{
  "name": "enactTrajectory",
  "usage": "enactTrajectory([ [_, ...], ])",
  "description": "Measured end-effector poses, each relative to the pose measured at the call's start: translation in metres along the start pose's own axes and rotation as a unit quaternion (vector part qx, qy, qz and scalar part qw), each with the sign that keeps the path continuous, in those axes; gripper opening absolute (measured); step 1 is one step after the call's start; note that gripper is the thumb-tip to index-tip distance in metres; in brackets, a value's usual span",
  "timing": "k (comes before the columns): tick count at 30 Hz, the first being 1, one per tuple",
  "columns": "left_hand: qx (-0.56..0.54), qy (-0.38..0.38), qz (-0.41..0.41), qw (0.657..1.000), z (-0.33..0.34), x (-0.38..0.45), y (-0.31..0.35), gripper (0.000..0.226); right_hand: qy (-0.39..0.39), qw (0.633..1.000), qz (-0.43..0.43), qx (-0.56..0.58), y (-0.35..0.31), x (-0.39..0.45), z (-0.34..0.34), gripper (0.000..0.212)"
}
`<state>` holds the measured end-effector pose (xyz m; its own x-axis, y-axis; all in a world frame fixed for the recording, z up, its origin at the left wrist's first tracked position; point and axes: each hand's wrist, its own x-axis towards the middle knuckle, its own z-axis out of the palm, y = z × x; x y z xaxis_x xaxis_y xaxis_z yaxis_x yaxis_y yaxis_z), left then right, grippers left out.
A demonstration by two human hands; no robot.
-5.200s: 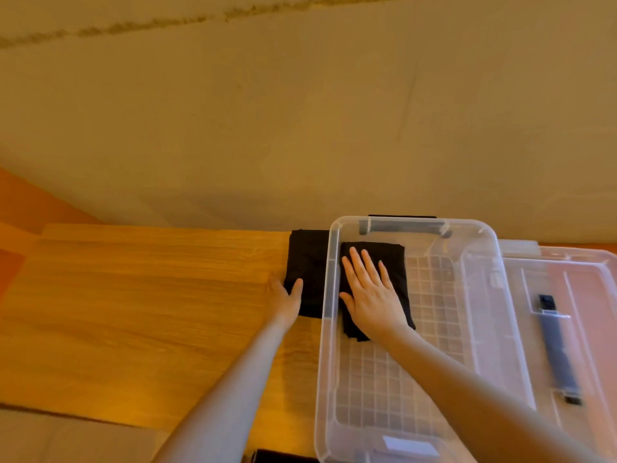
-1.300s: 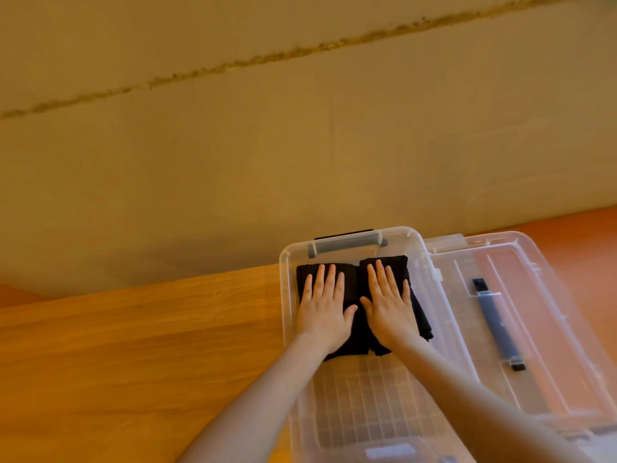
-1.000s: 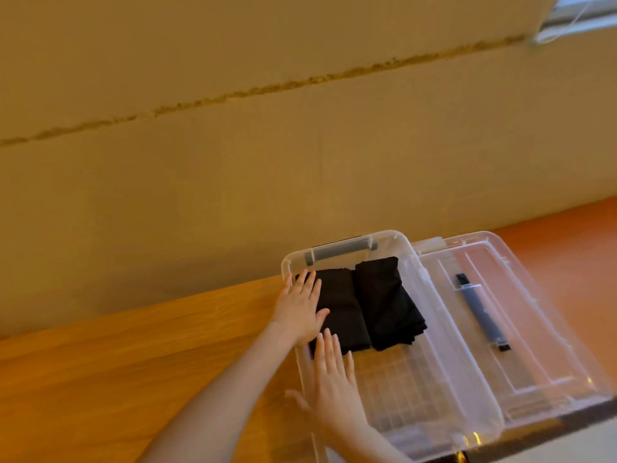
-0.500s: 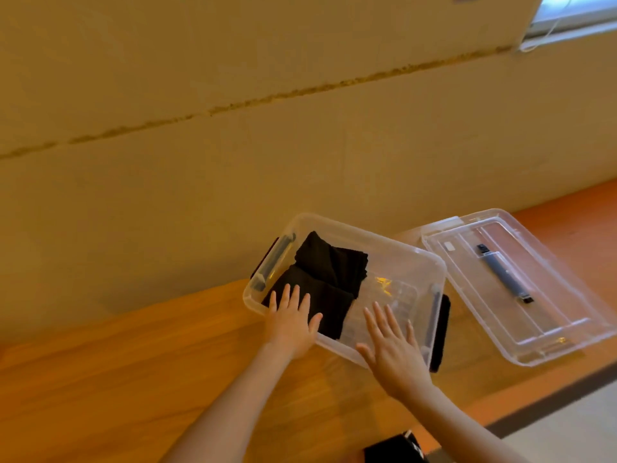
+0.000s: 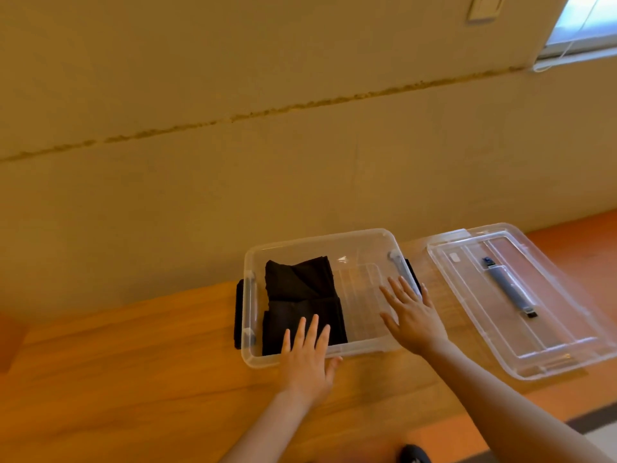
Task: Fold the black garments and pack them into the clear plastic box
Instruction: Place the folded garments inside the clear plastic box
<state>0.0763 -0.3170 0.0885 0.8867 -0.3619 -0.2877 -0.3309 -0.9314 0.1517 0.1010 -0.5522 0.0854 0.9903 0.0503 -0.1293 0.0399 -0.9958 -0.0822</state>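
Observation:
The clear plastic box [image 5: 320, 240] lies crosswise on the wooden table, its long side toward me. Two folded black garments [image 5: 300, 289] fill its left half, one behind the other. My left hand [image 5: 309, 359] rests flat with spread fingers against the box's near wall, in front of the nearer garment. My right hand [image 5: 412, 317] lies open over the box's right near corner, by its right latch. Neither hand holds anything.
The clear lid [image 5: 521, 295] with a dark grey handle lies upside down to the right of the box, reaching the table's edge. A beige wall stands right behind the table [image 5: 133, 362]. A small dark object [image 5: 412, 454] shows at the bottom edge.
Both garments went into the box and were pressed down side by side. Then both hands turned the box a quarter turn, from lengthwise to crosswise. The lid stayed at the right.

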Motion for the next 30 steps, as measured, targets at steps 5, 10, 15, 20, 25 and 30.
enactTrajectory([
  [5,-0.001,0.005,-0.067,0.998,-0.005,0.006,0.026,0.106,0.009,0.997,-0.026,0.074,0.023,0.013,-0.002,0.086],
  [10,0.007,0.006,-0.138,0.99,-0.013,0.02,0.061,0.068,0.016,0.984,0.105,0.145,0.1,-0.025,0.02,0.079],
  [15,-0.015,0.019,-0.047,0.999,-0.004,0.059,0.143,0.089,-0.099,0.971,0.189,0.107,0.171,-0.033,0.044,0.083],
  [20,0.016,0.017,-0.072,0.997,0.006,0.073,0.155,0.095,-0.165,0.969,0.15,0.109,0.193,-0.038,0.06,0.089],
  [25,0.037,0.013,-0.087,0.995,0.006,0.072,0.159,0.095,-0.165,0.968,0.129,0.14,0.194,-0.038,0.065,0.062],
  [30,0.03,0.01,-0.086,0.996,0.006,0.071,0.159,0.106,-0.132,0.963,0.136,0.193,0.197,-0.037,0.057,0.072],
])
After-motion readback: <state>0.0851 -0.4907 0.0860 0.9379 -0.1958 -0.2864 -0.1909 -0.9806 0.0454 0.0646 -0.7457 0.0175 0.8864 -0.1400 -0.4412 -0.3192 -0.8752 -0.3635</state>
